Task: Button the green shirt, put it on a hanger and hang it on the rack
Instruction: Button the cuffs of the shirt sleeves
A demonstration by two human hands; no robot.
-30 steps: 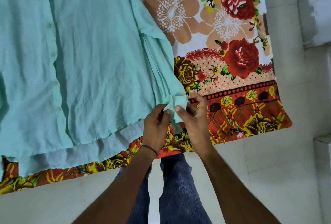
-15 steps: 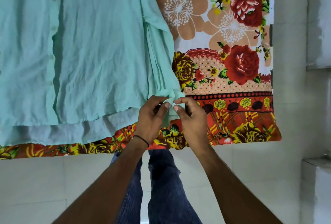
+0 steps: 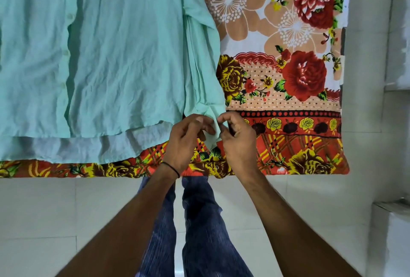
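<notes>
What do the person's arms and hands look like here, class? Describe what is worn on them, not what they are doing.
Both forearms are bare, with no sleeves reaching into view. The left hand has a thin black band around its wrist. The right hand wears nothing visible: no ring, watch or glove. Below the arms show legs in dark blue striped trousers.

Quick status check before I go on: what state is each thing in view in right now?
green shirt: spread flat on the sheet, front placket looks buttoned.
sleeve cuff: lifted off the sheet, pinched between both hands, whether it is fastened is hidden.
left hand: closed on the cuff.
right hand: closed on the cuff.
floral sheet: laid flat under the shirt.
Hanger and rack: not in view.
</notes>
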